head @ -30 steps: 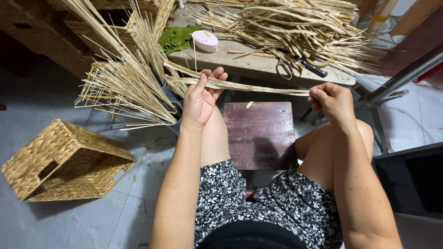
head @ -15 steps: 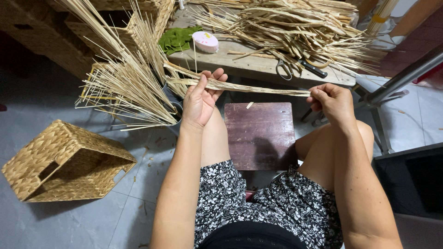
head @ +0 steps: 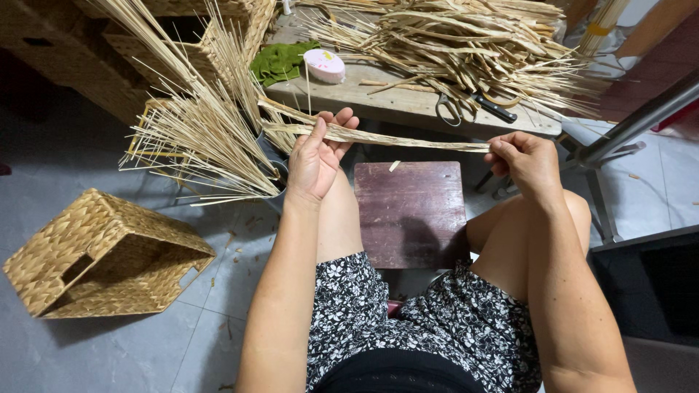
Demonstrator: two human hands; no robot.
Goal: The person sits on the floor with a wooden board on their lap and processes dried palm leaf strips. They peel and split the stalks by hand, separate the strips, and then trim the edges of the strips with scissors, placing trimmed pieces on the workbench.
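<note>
Straw strip [head: 397, 138] is held taut across the view, just above the dark red stool [head: 411, 211]. L hand [head: 317, 156] is half open, strip laid across palm w/ fingers spread toward 12 o'clock. R hand [head: 526, 160] is closed, strip end pinched at its 9 o'clock side. Vs. earlier frame: almost nothing is changed; grip and tension are kept, so strip is judged under steady pull. Woven basket [head: 102, 255] is seen at 8 o'clock, scissors [head: 466, 109] at 1 o'clock on the bench.
</note>
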